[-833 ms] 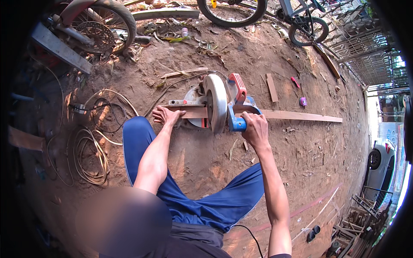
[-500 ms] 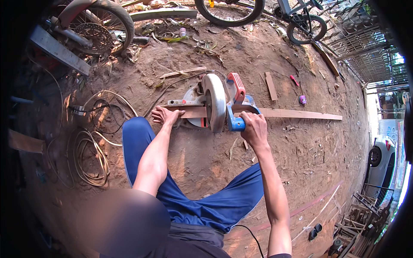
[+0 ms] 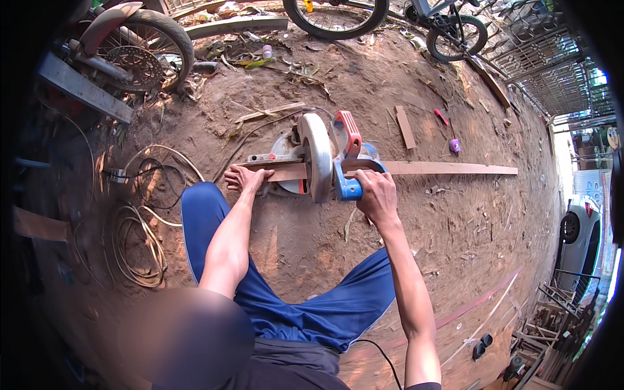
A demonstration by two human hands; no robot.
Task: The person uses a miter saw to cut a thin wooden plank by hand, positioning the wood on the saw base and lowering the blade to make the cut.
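A miter saw (image 3: 318, 156) with a pale round blade guard, red upper grip and blue handle sits on the dirt. A long, thin wooden plank (image 3: 448, 168) lies across its base and extends far to the right. My left hand (image 3: 248, 178) is closed on the plank's left part against the saw fence, fingers draped over it. My right hand (image 3: 376, 192) grips the blue handle (image 3: 348, 190) just right of the guard. The blade itself is hidden by the guard.
Coiled cables (image 3: 140, 247) lie at left beside my bent knee. A motorbike wheel (image 3: 133, 65) and bicycles (image 3: 455, 39) stand along the top. A tape measure (image 3: 454, 146) and wood offcut (image 3: 405, 127) lie beyond the saw. A white car (image 3: 578, 240) and wood scraps (image 3: 533, 341) are at right.
The whole view has turned slightly, so the saw, plank and surroundings appear shifted. Both hands keep the same holds.
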